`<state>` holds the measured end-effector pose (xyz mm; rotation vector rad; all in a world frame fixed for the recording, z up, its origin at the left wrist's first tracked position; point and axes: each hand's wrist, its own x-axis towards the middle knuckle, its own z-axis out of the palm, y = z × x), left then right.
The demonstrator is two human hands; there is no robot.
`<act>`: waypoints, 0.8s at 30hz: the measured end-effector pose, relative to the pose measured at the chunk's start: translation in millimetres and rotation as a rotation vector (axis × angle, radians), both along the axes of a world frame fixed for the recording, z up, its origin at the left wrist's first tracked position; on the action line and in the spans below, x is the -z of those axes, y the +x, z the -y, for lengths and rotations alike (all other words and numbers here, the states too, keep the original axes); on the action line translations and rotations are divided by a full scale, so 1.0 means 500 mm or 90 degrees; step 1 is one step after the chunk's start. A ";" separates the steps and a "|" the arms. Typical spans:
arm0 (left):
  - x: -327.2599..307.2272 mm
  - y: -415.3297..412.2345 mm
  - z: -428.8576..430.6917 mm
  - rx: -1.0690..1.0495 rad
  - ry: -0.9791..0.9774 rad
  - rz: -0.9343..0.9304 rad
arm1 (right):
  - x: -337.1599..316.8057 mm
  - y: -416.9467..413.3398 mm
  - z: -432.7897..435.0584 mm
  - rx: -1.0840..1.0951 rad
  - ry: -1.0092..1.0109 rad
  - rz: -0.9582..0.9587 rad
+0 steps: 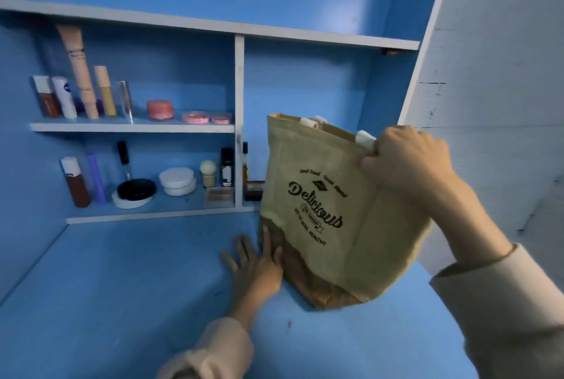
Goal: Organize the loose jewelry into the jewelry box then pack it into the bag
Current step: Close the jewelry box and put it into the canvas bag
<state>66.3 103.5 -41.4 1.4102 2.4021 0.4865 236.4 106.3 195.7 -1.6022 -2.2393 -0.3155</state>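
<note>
The right hand grips the bag by its top edge, tilting it on the table — probably to keep the mouth up. The left hand, flat, braces its lower side; no jewelry box shows.

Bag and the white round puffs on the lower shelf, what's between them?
Head view: between the puffs and the bag are a beige sponge, a black bottle, a flat palette, the white shelf divider and a dark box.

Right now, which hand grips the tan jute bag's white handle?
The right hand, curled round the white handle; the left hand presses flat against the tan jute bag's base.
</note>
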 end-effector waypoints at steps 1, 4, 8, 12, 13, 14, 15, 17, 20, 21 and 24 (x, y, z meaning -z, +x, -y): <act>-0.015 0.019 -0.010 0.020 0.010 -0.004 | -0.001 0.010 0.006 0.030 0.000 -0.002; -0.035 0.115 -0.051 0.106 0.093 0.065 | -0.002 0.043 0.008 0.110 -0.002 -0.014; -0.028 0.203 -0.076 0.204 0.095 0.108 | 0.003 0.061 -0.003 0.134 -0.005 -0.021; -0.033 0.212 -0.087 0.269 0.081 0.071 | 0.010 0.067 -0.007 0.108 -0.003 0.001; -0.032 0.209 -0.091 0.276 0.077 0.061 | 0.013 0.070 -0.011 0.102 0.008 0.008; -0.032 0.205 -0.093 0.276 0.067 0.065 | 0.011 0.070 -0.007 0.110 0.003 0.019; -0.030 0.201 -0.099 0.277 0.066 0.070 | 0.011 0.071 -0.009 0.103 0.011 0.024; -0.031 0.197 -0.102 0.278 0.071 0.075 | 0.011 0.075 -0.013 0.101 0.017 0.031; -0.024 0.195 -0.096 0.259 0.096 0.127 | 0.005 0.075 -0.007 0.098 0.006 0.033; -0.028 0.192 -0.098 0.252 0.097 0.142 | 0.006 0.074 -0.012 0.093 0.010 0.030; -0.049 0.177 -0.073 0.226 0.185 0.219 | -0.003 0.067 0.001 0.058 0.095 -0.001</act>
